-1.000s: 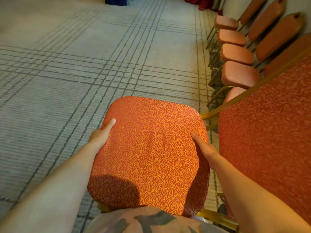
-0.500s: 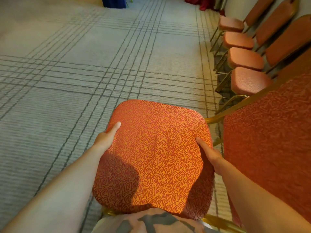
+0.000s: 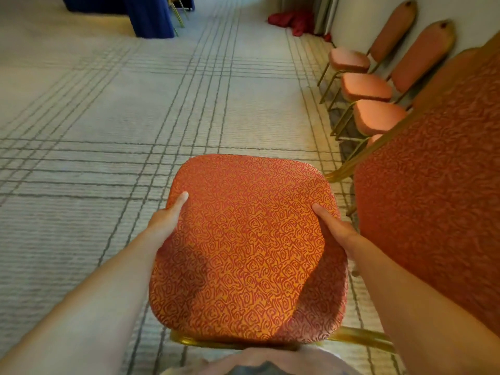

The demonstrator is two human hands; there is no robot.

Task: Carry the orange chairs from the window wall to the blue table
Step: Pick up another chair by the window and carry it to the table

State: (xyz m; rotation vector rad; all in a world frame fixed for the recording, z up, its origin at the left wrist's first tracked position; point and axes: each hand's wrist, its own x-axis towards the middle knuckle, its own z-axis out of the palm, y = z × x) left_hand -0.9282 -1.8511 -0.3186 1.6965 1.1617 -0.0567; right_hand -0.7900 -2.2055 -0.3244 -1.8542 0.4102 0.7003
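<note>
An orange patterned chair with a gold frame is held in front of me, its padded seat facing up. My left hand grips the seat's left edge, thumb on top and fingers hidden underneath. My right hand grips the right edge the same way. The chair's backrest rises at my right. The blue table, draped in blue cloth, stands far ahead at the top left.
A row of orange chairs lines the white wall on the right, seats toward the room. A red cloth heap lies by the far wall. Pale carpet with grey grid lines stretches ahead.
My view has lifted and moved forward along the carpet; the blue table and red cloth have come further into sight. Both hands keep the same grip on the seat.
</note>
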